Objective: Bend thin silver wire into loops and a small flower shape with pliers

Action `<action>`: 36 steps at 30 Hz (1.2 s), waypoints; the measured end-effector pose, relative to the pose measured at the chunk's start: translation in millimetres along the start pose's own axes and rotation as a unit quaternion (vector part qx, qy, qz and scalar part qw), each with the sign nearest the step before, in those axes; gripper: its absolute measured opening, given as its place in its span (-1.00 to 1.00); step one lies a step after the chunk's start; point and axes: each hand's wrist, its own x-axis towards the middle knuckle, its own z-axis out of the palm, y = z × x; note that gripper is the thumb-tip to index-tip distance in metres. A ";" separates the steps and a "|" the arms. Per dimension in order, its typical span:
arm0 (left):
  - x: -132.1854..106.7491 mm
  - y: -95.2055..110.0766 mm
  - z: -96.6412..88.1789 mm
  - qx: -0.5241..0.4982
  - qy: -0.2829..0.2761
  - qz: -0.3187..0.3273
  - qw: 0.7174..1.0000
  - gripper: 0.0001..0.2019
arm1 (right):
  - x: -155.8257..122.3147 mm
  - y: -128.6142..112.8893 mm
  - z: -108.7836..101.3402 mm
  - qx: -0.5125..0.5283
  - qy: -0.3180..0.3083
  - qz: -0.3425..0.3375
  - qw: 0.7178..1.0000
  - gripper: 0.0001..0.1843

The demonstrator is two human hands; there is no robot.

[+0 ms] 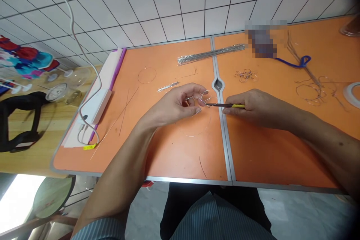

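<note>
My left hand (pixel 177 104) is closed in a pinch on a small piece of bent silver wire (pixel 200 101) with several loops, held just above the orange table (pixel 180 150). My right hand (pixel 254 107) is wrapped round a thin tool with a yellow grip and dark tip (pixel 226 105). The tool's tip touches the wire piece near the table's middle seam. A faint large wire loop (pixel 201 129) lies on the table under my hands.
A bundle of straight silver wires (pixel 210 53) lies at the back. A wire ring (pixel 146 75), short wire pieces (pixel 168 87) and long single wires (pixel 123 114) lie to the left. Copper wire shapes (pixel 246 75) and blue-handled scissors (pixel 294 62) are right. White charger and cable (pixel 94 107) at left edge.
</note>
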 end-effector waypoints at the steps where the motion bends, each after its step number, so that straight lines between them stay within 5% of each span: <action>1: -0.9 -0.1 -0.8 0.031 0.001 0.004 0.999 -0.55 | 0.2 0.3 0.3 0.004 -0.001 0.000 1.000 -0.50; 5: -3.1 -1.2 -3.8 0.148 -0.003 0.044 0.988 -0.44 | 1.4 0.5 1.6 0.012 0.000 0.010 1.000 -0.49; 8: -2.9 -1.5 -4.3 0.197 0.009 0.080 0.977 -0.54 | 1.5 -0.1 2.2 0.013 0.006 0.015 1.000 -0.50; 14: -3.7 5.1 1.1 0.224 0.188 0.117 0.949 -0.98 | 0.8 -1.4 4.8 -0.015 0.042 0.031 0.999 -0.46; 19: -7.6 9.5 15.3 0.338 0.252 0.130 0.898 -0.93 | 3.9 1.3 9.9 -0.050 0.084 0.027 0.995 -0.47; 25: -8.7 5.5 32.2 0.461 0.215 0.082 0.857 -0.91 | 8.1 8.5 19.3 -0.095 0.123 0.017 0.988 -0.45; 36: -5.9 0.5 42.0 0.471 0.228 0.081 0.848 -0.81 | 5.2 -5.6 19.2 -0.109 0.132 0.023 0.985 -0.53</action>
